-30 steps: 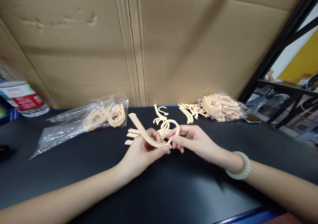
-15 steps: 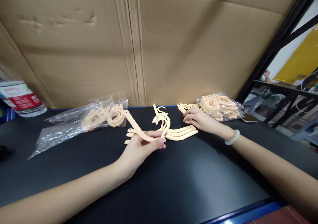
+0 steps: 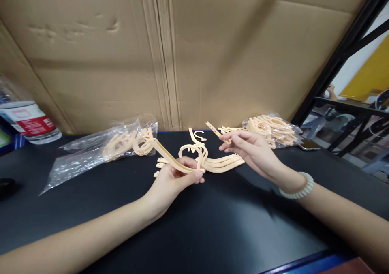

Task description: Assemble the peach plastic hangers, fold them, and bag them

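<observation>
In my left hand (image 3: 173,183) is a cream plastic hanger piece (image 3: 170,158), pinched near its hook end, with a curved arm slanting up to the left. My right hand (image 3: 253,150) is raised off the table and grips a cream hanger arm (image 3: 213,129) that points up and left. Behind my left hand lie several finished-looking cream hangers (image 3: 223,163), stacked with their hooks together. A loose cream hook (image 3: 199,136) lies farther back. More cream hanger arms (image 3: 229,129) lie in a small pile just behind my right hand.
A clear bag (image 3: 91,150) with cream parts lies at left, another bag (image 3: 275,130) at right. Beside that is a phone (image 3: 308,145). A bottle (image 3: 32,122) stands far left, near a black object (image 3: 6,188). Cardboard (image 3: 243,55) backs the black table (image 3: 194,229).
My right hand has lifted from the pile of arms and come nearer to me, now with one arm in it. My left hand has rotated the hanger piece slightly, its hook now turned leftward.
</observation>
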A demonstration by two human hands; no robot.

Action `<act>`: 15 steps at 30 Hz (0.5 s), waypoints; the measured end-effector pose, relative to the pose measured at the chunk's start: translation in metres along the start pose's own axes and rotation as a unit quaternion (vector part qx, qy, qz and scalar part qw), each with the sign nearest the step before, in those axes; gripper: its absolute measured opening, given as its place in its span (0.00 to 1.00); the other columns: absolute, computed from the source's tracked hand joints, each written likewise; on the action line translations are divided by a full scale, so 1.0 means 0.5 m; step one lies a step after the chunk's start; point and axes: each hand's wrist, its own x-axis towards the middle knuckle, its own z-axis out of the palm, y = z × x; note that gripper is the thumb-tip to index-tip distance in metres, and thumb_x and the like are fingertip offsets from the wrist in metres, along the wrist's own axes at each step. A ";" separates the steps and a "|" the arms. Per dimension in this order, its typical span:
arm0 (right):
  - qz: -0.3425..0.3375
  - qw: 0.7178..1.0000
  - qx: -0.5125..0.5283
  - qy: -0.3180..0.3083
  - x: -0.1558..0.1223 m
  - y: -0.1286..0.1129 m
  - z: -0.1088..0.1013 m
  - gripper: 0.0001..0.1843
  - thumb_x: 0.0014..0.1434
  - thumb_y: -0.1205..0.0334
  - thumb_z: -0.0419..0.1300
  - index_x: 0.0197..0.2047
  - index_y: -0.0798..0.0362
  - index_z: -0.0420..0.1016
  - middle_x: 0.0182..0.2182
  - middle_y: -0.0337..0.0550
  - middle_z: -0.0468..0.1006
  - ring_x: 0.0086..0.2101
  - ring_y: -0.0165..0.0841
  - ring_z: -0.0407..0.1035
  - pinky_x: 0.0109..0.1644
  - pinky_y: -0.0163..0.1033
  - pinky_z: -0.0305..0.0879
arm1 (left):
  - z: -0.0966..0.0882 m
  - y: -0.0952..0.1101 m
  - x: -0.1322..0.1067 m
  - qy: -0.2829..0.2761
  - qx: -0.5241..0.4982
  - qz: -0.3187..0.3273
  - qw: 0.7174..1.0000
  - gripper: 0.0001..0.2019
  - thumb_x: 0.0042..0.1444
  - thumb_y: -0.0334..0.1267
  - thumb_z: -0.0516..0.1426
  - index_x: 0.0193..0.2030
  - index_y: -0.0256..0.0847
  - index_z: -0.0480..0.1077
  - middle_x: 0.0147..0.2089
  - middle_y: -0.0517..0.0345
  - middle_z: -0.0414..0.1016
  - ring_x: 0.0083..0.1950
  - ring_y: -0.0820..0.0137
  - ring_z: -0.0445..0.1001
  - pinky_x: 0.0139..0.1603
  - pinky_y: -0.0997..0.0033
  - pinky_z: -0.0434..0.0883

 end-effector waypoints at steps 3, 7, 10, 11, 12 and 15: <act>0.045 0.999 0.022 0.000 -0.020 0.000 0.026 0.10 0.55 0.56 0.66 0.37 0.52 0.80 0.33 0.42 0.79 0.33 0.30 0.73 0.42 0.37 0.70 | 0.002 0.002 0.000 -0.003 0.001 0.000 1.000 0.09 0.49 0.35 0.68 0.32 0.38 0.72 0.33 0.63 0.73 0.34 0.76 0.76 0.41 0.78 0.71; 0.061 0.997 0.037 0.009 -0.035 0.008 0.040 0.12 0.50 0.62 0.70 0.40 0.51 0.78 0.38 0.41 0.77 0.33 0.27 0.71 0.41 0.36 0.70 | 0.003 0.002 0.000 -0.002 0.012 0.009 1.000 0.09 0.48 0.36 0.68 0.32 0.37 0.73 0.33 0.62 0.73 0.34 0.75 0.75 0.42 0.75 0.72; 0.061 0.995 0.064 0.036 -0.042 0.012 0.047 0.22 0.47 0.65 0.71 0.45 0.46 0.73 0.48 0.39 0.72 0.33 0.25 0.71 0.42 0.36 0.71 | 0.003 0.000 0.000 0.000 0.028 0.027 0.999 0.08 0.48 0.36 0.68 0.32 0.37 0.74 0.36 0.61 0.73 0.35 0.74 0.75 0.43 0.73 0.72; 0.070 0.994 0.075 0.038 -0.044 0.013 0.050 0.25 0.46 0.66 0.71 0.47 0.45 0.71 0.49 0.39 0.71 0.34 0.25 0.71 0.43 0.37 0.71 | 0.003 0.000 0.001 0.001 0.035 0.033 0.999 0.08 0.48 0.36 0.68 0.32 0.38 0.74 0.36 0.61 0.73 0.35 0.74 0.75 0.43 0.72 0.72; 0.081 0.992 0.088 0.037 -0.046 0.013 0.053 0.30 0.44 0.67 0.72 0.50 0.44 0.69 0.49 0.39 0.71 0.35 0.26 0.72 0.43 0.38 0.72 | 0.002 -0.001 0.001 0.002 0.040 0.038 0.998 0.08 0.48 0.36 0.68 0.32 0.38 0.75 0.37 0.61 0.73 0.35 0.74 0.74 0.43 0.72 0.72; 0.115 0.985 0.128 0.017 -0.048 0.014 0.060 0.36 0.43 0.69 0.72 0.54 0.45 0.66 0.40 0.37 0.76 0.36 0.29 0.74 0.46 0.39 0.72 | 0.002 0.000 0.001 -0.001 0.053 0.044 0.998 0.07 0.48 0.35 0.68 0.32 0.39 0.75 0.35 0.63 0.72 0.35 0.75 0.73 0.42 0.73 0.71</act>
